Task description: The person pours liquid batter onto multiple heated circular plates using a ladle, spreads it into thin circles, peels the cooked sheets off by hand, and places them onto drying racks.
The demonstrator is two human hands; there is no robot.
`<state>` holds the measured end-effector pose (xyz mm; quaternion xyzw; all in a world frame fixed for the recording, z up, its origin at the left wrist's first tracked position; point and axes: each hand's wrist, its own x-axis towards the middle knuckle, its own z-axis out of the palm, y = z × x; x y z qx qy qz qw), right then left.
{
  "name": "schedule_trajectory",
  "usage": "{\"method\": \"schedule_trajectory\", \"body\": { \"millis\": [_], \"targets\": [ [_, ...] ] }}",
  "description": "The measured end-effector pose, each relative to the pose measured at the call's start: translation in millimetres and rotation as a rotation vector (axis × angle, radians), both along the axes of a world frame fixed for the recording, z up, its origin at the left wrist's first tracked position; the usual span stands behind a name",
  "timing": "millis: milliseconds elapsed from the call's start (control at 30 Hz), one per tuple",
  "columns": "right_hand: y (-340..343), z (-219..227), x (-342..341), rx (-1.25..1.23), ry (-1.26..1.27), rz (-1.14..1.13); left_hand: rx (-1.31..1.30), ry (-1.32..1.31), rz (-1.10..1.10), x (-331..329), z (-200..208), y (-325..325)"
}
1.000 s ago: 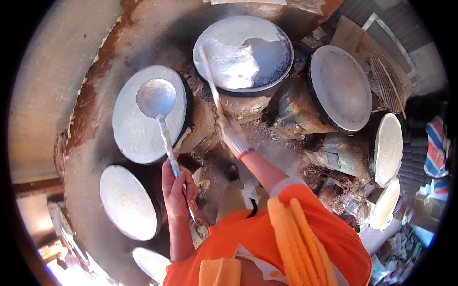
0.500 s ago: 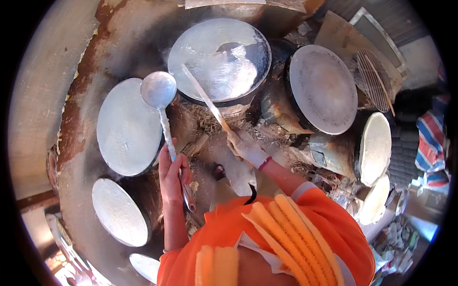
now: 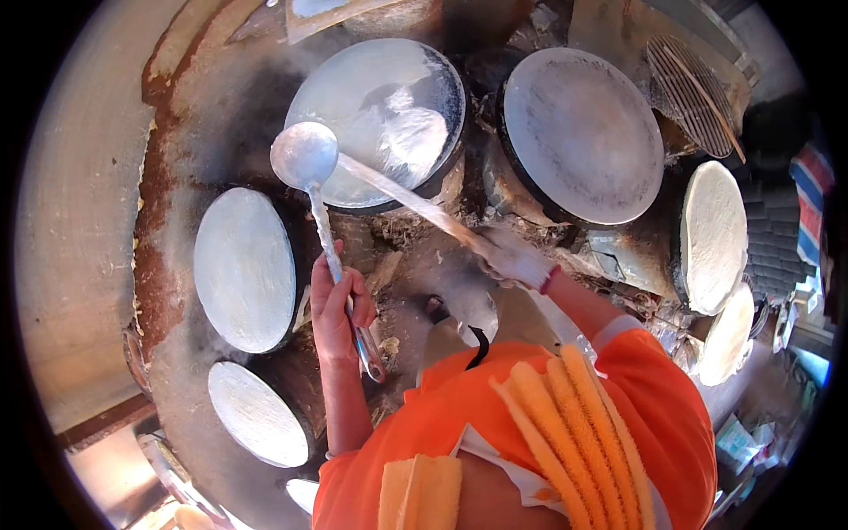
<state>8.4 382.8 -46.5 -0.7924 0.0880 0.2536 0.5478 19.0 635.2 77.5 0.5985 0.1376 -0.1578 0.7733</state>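
My bare left hand [image 3: 340, 305] is closed around the handle of a metal ladle [image 3: 305, 155], whose round bowl overlaps the near left edge of the far griddle [image 3: 452, 93]. In my right hand [image 3: 512, 256], which wears a pale glove, is a long flat wooden stick [image 3: 406, 196]. It slants up and left over that griddle, its far end partly behind the ladle bowl. A thin white batter layer [image 3: 344, 97] covers much of the griddle, with a darker, shiny patch toward the right. Whether the stick touches the batter, I cannot tell.
More round griddles curve around me: a greyish one [image 3: 583, 132] at far right, white-coated ones at left [image 3: 247, 269], near left [image 3: 258, 413] and right [image 3: 714, 238]. A round wire rack [image 3: 689, 93] with a thin stick lies beyond. Debris [image 3: 397, 234] litters the ground.
My view has turned, shifting the griddles in the picture. The ladle bowl has moved from beside the left griddle to the far griddle's edge. The stick has swung lower, its tip nearer the ladle.
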Motion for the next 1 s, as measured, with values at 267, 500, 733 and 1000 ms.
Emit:
{"method": "schedule_trajectory", "body": {
  "millis": [267, 500, 733, 1000],
  "targets": [
    [-53.4, -10.1, 25.6, 0.144, -0.030, -0.177, -0.012, 0.104, 0.017, 18.5, -6.3, -25.1],
    [-6.7, 12.6, 68.0, -0.586, -0.194, -0.269, -0.116, 0.125, -0.139, 58.9, -5.6, -15.0],
    [33.5, 29.9, 106.5, -0.970, -0.322, -0.120, -0.352, 0.027, -0.293, 93.8, -16.1, 26.7],
    [43.0, 38.6, 124.7, -0.531, -0.280, -0.327, -0.374, 0.070, -0.365, 115.0, -17.4, 47.2]
  ]
}}
